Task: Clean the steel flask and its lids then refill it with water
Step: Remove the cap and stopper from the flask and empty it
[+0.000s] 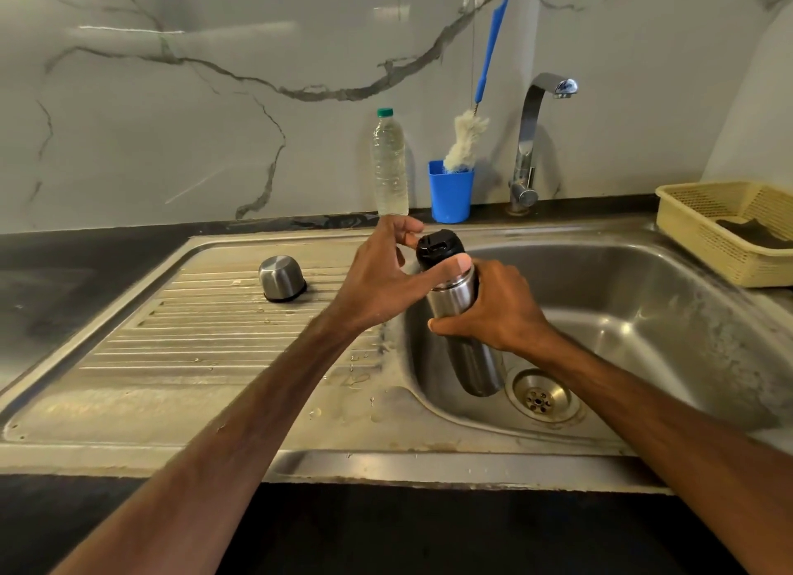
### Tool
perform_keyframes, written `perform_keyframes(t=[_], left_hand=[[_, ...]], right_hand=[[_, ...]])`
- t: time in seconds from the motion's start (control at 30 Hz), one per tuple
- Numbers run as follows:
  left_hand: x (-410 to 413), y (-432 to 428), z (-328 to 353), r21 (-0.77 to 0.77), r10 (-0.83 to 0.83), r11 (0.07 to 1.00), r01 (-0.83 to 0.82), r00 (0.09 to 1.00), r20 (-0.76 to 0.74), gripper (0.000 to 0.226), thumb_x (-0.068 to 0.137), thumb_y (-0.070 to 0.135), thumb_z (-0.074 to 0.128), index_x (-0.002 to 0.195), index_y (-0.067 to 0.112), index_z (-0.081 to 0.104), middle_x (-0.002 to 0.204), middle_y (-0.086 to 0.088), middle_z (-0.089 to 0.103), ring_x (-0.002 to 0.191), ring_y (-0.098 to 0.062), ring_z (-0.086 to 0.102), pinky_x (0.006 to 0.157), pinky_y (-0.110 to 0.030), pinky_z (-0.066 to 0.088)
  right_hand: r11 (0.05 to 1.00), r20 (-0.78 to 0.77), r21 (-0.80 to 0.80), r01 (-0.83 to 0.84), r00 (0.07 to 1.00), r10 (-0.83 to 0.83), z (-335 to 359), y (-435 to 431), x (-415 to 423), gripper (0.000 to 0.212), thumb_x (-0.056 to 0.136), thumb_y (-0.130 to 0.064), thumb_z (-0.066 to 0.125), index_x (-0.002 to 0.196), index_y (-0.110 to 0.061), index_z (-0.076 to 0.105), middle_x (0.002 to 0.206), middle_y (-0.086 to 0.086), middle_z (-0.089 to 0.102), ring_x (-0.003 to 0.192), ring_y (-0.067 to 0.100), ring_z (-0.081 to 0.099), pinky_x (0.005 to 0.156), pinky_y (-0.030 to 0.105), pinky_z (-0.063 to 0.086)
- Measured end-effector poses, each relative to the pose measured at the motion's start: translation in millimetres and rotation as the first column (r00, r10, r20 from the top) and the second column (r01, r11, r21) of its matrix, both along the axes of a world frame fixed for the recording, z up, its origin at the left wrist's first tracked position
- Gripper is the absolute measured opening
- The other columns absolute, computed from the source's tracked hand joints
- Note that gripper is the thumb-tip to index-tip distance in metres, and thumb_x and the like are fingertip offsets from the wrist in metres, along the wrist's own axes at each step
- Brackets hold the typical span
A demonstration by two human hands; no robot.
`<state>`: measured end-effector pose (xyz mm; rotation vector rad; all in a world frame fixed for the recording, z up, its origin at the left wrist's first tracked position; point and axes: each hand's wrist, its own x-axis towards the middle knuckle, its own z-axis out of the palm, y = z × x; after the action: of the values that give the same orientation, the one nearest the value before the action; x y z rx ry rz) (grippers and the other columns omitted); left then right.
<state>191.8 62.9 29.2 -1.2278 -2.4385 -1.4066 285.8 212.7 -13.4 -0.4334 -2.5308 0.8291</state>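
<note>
Sink (643, 317): right hand (497, 313) grips one flask (474, 366), left hand (377, 283) pinches black lid (437, 244); one steel cap (281, 278) apart

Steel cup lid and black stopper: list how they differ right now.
The steel cup lid is brushed metal with a dark rim; the black stopper is all black. The steel cup lid rests rim-down on the drainboard, untouched; the black stopper sits on the mouth of the steel flask, gripped by the left hand while the right hand holds its body. Both are round.
</note>
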Motion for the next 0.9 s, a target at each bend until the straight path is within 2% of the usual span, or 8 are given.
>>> perform_keyframes(t=[0.13, 0.23, 0.33, 0.43, 0.57, 0.67, 0.8, 0.9], left_hand=[[-3.5, -2.7, 4.0, 0.135, -0.269, 0.957, 0.256, 0.959, 0.088, 0.069, 0.084, 0.019, 0.079, 0.144, 0.017, 0.045, 0.140, 0.004, 0.059, 0.121, -0.005, 0.060, 0.101, -0.030, 0.053], [-6.8, -3.9, 5.2, 0.128, -0.334, 0.937, 0.326, 0.942, 0.046, 0.063, 0.087, 0.002, 0.076, 0.142, 0.014, 0.049, 0.135, 0.001, 0.066, 0.127, -0.008, 0.060, 0.101, -0.031, 0.054], [-4.7, -2.7, 4.3, 0.081, -0.181, 0.979, 0.186, 0.981, -0.066, 0.060, 0.084, 0.033, 0.084, 0.134, 0.020, 0.056, 0.121, 0.012, 0.068, 0.106, 0.000, 0.065, 0.083, -0.021, 0.055], [-4.5, -3.7, 3.0, -0.010, -0.059, 0.998, 0.058, 0.992, -0.116, 0.064, 0.083, 0.059, 0.075, 0.134, 0.027, 0.052, 0.111, 0.020, 0.059, 0.091, 0.006, 0.057, 0.073, -0.012, 0.046], [-9.8, -8.8, 5.7, 0.033, -0.265, 0.964, 0.264, 0.963, 0.056, 0.069, 0.082, 0.037, 0.079, 0.143, 0.022, 0.049, 0.135, 0.010, 0.060, 0.115, -0.007, 0.061, 0.092, -0.029, 0.056], [-14.1, -11.1, 8.0, 0.051, -0.351, 0.936, 0.350, 0.936, 0.026, 0.064, 0.086, 0.013, 0.081, 0.143, 0.017, 0.050, 0.135, 0.005, 0.064, 0.119, -0.010, 0.063, 0.094, -0.029, 0.057], [-13.2, -9.7, 3.3, -0.004, -0.113, 0.994, 0.113, 0.987, -0.114, 0.065, 0.077, 0.056, 0.083, 0.128, 0.025, 0.056, 0.110, 0.018, 0.062, 0.088, -0.005, 0.060, 0.068, -0.019, 0.052], [-14.8, -8.9, 2.0, -0.035, -0.161, 0.986, 0.161, 0.987, -0.007, 0.070, 0.079, 0.062, 0.076, 0.135, 0.027, 0.052, 0.122, 0.015, 0.058, 0.102, -0.006, 0.060, 0.075, -0.018, 0.051]], right_hand=[[0.999, -0.020, -0.024, -0.026, 0.999, 0.025, 1.3, 2.1, 1.9, 0.049, 0.054, -0.045, 0.094, 0.091, -0.029, 0.065, 0.078, -0.011, 0.069, 0.071, 0.002, 0.065, 0.063, 0.020, 0.049], [1.000, -0.029, 0.003, -0.011, 1.000, 0.011, 0.5, 5.9, 3.4, 0.049, 0.053, -0.049, 0.092, 0.088, -0.030, 0.065, 0.077, -0.010, 0.070, 0.070, 0.002, 0.065, 0.065, 0.023, 0.049], [1.000, -0.006, 0.005, -0.002, 1.000, 0.002, -2.1, 7.6, 1.8, 0.058, 0.047, -0.057, 0.088, 0.092, -0.029, 0.066, 0.079, -0.010, 0.071, 0.072, 0.004, 0.067, 0.071, 0.033, 0.059], [1.000, 0.000, 0.003, -0.012, 1.000, 0.012, -3.1, 5.0, 0.7, 0.068, 0.040, -0.065, 0.080, 0.097, -0.030, 0.066, 0.082, -0.010, 0.071, 0.074, 0.004, 0.068, 0.073, 0.036, 0.061], [0.999, -0.019, -0.023, -0.029, 0.999, 0.029, -1.4, 4.6, 1.5, 0.052, 0.051, -0.049, 0.092, 0.091, -0.030, 0.065, 0.079, -0.011, 0.070, 0.072, 0.002, 0.067, 0.072, 0.033, 0.061], [0.999, -0.033, -0.026, -0.036, 0.999, 0.035, -0.9, 6.8, 2.1, 0.055, 0.050, -0.053, 0.090, 0.093, -0.029, 0.067, 0.080, -0.011, 0.071, 0.073, 0.003, 0.068, 0.074, 0.034, 0.061], [0.999, -0.011, -0.018, -0.040, 0.999, 0.040, -2.3, 5.7, 1.3, 0.060, 0.051, -0.050, 0.092, 0.101, -0.028, 0.067, 0.086, -0.008, 0.072, 0.078, 0.006, 0.068, 0.076, 0.036, 0.061], [0.999, -0.020, -0.022, -0.049, 0.999, 0.049, -2.0, 4.5, 1.3, 0.059, 0.051, -0.050, 0.092, 0.100, -0.029, 0.066, 0.086, -0.009, 0.072, 0.078, 0.005, 0.068, 0.076, 0.036, 0.061]])
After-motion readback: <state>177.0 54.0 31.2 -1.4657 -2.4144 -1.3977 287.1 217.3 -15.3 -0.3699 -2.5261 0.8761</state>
